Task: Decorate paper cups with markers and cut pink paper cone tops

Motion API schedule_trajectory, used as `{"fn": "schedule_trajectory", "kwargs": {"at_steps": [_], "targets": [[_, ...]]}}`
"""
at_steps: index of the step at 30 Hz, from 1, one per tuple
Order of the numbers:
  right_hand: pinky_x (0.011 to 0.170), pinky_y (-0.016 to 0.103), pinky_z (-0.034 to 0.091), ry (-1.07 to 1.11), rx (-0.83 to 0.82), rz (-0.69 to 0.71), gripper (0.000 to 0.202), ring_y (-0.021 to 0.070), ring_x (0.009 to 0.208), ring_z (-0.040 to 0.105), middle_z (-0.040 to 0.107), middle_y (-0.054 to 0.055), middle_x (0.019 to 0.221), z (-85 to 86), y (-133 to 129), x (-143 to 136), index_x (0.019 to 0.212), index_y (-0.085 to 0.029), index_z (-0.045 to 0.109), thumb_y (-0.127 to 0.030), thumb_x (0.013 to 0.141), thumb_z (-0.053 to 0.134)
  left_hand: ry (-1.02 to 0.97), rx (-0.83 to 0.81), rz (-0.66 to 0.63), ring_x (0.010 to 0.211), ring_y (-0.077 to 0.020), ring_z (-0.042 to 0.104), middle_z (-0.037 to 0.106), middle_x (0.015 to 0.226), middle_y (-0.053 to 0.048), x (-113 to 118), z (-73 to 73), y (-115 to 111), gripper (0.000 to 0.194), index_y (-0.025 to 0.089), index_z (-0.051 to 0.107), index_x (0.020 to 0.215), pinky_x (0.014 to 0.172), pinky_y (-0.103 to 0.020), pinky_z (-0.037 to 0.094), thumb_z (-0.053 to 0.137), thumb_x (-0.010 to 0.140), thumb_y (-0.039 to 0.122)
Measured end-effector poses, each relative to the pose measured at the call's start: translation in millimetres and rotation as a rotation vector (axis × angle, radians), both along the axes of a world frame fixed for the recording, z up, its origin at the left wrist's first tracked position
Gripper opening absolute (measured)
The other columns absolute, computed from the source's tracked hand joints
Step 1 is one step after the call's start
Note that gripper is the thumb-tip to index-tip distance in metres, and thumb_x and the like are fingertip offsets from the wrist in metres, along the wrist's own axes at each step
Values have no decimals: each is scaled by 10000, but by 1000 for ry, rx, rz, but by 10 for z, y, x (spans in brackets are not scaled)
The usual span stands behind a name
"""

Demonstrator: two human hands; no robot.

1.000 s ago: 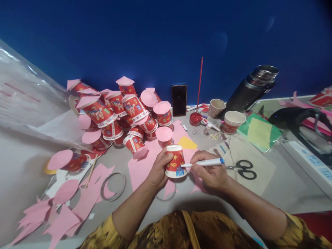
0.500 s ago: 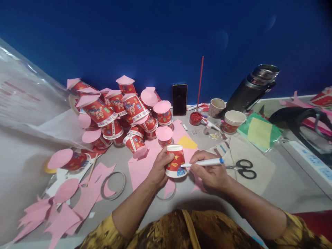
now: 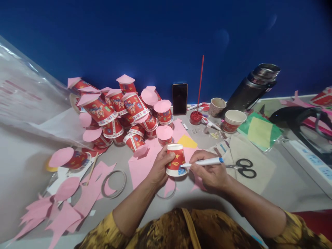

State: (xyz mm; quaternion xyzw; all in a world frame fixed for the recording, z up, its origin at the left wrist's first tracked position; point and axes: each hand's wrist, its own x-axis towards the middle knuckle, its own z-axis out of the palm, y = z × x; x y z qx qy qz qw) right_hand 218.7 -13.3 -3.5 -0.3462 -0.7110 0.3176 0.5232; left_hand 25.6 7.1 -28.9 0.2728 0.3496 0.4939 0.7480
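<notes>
Left hand [image 3: 159, 167] grasping upturned red cup [image 3: 175, 162]; right hand [image 3: 209, 173] grasping marker [image 3: 210, 161]; cup between both hands

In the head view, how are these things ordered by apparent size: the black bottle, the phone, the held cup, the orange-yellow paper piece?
1. Black bottle, largest.
2. Held cup and phone: similar in height, cup nearer the camera, so left unranked.
3. Orange-yellow paper piece, smallest.
</notes>
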Motion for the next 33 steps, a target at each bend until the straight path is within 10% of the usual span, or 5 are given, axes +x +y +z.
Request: {"fn": "schedule_trajectory", "kwargs": {"at_steps": [33], "targets": [[540,242,461,-41,-131,68,123,138,560,579,701,13,673,-15,-15,10,820,-196,708,-205,932,657,21,-4,12,739,-180,702,774,878,-48,-8,8,-7,531,156,716,1068,709,-285,553,976,689,423]]}}
